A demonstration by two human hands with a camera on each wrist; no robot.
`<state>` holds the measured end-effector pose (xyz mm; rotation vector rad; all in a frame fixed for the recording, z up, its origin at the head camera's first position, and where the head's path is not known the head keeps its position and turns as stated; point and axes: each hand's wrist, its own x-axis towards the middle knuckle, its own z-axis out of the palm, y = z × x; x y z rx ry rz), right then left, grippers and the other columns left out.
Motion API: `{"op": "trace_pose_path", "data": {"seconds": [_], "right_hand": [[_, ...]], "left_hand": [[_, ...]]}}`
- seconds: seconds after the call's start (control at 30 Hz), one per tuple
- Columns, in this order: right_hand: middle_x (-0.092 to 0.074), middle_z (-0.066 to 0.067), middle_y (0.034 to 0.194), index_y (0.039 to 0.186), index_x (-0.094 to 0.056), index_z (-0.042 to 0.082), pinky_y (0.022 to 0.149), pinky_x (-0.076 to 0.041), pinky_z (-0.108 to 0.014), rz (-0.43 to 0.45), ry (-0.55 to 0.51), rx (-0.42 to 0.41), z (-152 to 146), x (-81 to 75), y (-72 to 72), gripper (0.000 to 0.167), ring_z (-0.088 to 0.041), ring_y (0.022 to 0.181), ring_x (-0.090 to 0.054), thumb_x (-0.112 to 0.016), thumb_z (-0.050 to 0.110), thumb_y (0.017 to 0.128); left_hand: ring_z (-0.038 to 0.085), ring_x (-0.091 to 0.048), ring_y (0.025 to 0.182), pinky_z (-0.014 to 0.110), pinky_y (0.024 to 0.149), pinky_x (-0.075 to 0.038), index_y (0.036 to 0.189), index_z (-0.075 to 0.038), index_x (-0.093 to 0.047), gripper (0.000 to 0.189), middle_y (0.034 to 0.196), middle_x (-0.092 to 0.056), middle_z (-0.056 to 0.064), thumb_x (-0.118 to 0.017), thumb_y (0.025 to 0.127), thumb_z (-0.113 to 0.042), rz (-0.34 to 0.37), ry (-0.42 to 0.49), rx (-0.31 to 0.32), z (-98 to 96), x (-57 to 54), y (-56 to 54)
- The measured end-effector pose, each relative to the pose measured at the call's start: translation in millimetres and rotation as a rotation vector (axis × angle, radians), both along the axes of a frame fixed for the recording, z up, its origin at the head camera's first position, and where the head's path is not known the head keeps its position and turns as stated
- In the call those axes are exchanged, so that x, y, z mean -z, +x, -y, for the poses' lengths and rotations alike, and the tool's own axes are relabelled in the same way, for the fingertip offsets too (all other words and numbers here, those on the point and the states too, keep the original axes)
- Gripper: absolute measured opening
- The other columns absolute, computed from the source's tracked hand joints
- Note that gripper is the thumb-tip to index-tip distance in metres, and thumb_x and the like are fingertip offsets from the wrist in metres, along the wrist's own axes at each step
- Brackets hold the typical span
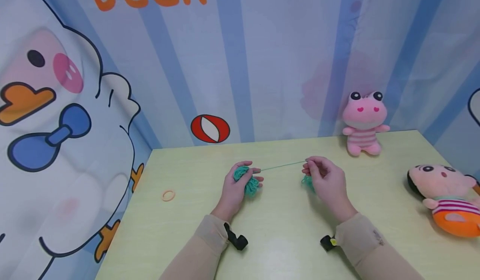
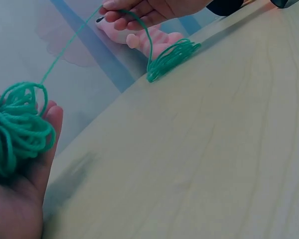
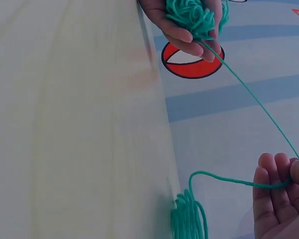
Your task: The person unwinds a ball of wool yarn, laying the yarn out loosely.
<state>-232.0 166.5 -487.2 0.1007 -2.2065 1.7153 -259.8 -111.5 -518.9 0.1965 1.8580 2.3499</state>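
Observation:
My left hand [image 1: 233,191] holds a loose bundle of green yarn [image 1: 251,186] in its palm, with the thumb lying across it. From that bundle a single strand [image 1: 283,166] runs fairly straight to my right hand [image 1: 331,184], which pinches it between thumb and index finger. Beyond the pinch, the strand hangs down in a slack curve to a second looped yarn bundle [image 2: 172,59], seen in the left wrist view. That second bundle [image 3: 188,216] lies on the table beneath my right hand, partly hidden by it in the head view.
A peach-coloured ring [image 1: 168,195] lies on the pale table [image 1: 180,238] at the left. A pink frog plush [image 1: 363,123] sits at the back right. Nearer the right edge, a doll plush [image 1: 450,201] lies on its back. Printed cloth [image 1: 277,63] hangs behind the table.

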Motion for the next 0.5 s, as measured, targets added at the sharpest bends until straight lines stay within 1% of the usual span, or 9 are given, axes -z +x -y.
{"op": "trace_pose_path", "data": {"seconds": [0.07,0.17,0.3,0.37,0.4,0.43,0.5], "right_hand": [[-0.077,-0.033,0.114,0.124,-0.073,-0.006,0.082,-0.063,-0.014,0.002,-0.006,0.023,-6,-0.3,0.9,0.024,0.006,0.085,-0.074,-0.065,0.013,0.111],[-0.079,-0.027,0.112,0.125,-0.073,-0.006,0.081,-0.063,-0.014,0.009,-0.014,0.059,-15,-1.2,2.3,0.024,0.008,0.085,-0.073,-0.065,0.013,0.111],[-0.080,0.001,0.100,0.125,-0.073,-0.005,0.081,-0.062,-0.013,0.019,-0.012,0.097,-26,-1.7,3.6,0.025,0.007,0.084,-0.074,-0.066,0.014,0.111],[-0.078,0.008,0.097,0.125,-0.073,-0.005,0.081,-0.063,-0.014,0.027,-0.008,0.115,-32,-1.3,3.8,0.025,0.006,0.084,-0.075,-0.066,0.014,0.111],[-0.079,0.008,0.097,0.126,-0.072,-0.005,0.081,-0.063,-0.014,0.035,0.003,0.121,-35,-0.4,3.5,0.026,0.005,0.084,-0.075,-0.065,0.015,0.112],[-0.080,0.003,0.099,0.127,-0.072,-0.005,0.081,-0.063,-0.014,0.040,0.011,0.129,-39,0.3,3.1,0.026,0.004,0.084,-0.076,-0.064,0.015,0.112],[-0.081,-0.012,0.107,0.129,-0.071,-0.006,0.081,-0.062,-0.013,0.067,0.034,0.140,-46,1.6,3.3,0.029,0.004,0.085,-0.076,-0.062,0.016,0.113]], "left_hand": [[0.020,-0.082,0.106,0.036,0.092,-0.068,0.158,-0.001,-0.043,0.049,0.144,-0.068,0.027,-0.058,0.115,-0.020,0.011,0.027,0.002,-0.4,0.1,-0.2],[0.020,-0.082,0.106,0.036,0.093,-0.068,0.159,-0.002,-0.041,0.049,0.143,-0.070,0.024,-0.057,0.115,-0.016,0.013,0.035,-0.009,-0.6,-0.6,0.3],[0.019,-0.082,0.101,0.035,0.093,-0.068,0.158,-0.001,-0.042,0.048,0.139,-0.072,0.023,-0.056,0.114,-0.013,0.002,0.013,-0.024,-0.3,-1.9,1.2],[0.018,-0.082,0.099,0.034,0.092,-0.068,0.157,-0.001,-0.043,0.047,0.137,-0.074,0.022,-0.057,0.113,-0.012,-0.009,-0.004,-0.033,0.1,-1.8,1.4],[0.018,-0.082,0.099,0.033,0.092,-0.068,0.157,-0.001,-0.044,0.047,0.136,-0.075,0.021,-0.057,0.113,-0.011,-0.014,-0.013,-0.038,0.2,-1.6,1.3],[0.017,-0.082,0.098,0.033,0.092,-0.068,0.156,0.000,-0.044,0.047,0.134,-0.075,0.020,-0.057,0.113,-0.011,-0.021,-0.022,-0.043,0.3,-1.3,1.2],[0.017,-0.082,0.096,0.031,0.091,-0.068,0.154,0.001,-0.046,0.045,0.131,-0.077,0.019,-0.058,0.112,-0.010,-0.033,-0.037,-0.055,0.4,-0.7,1.0]]}}
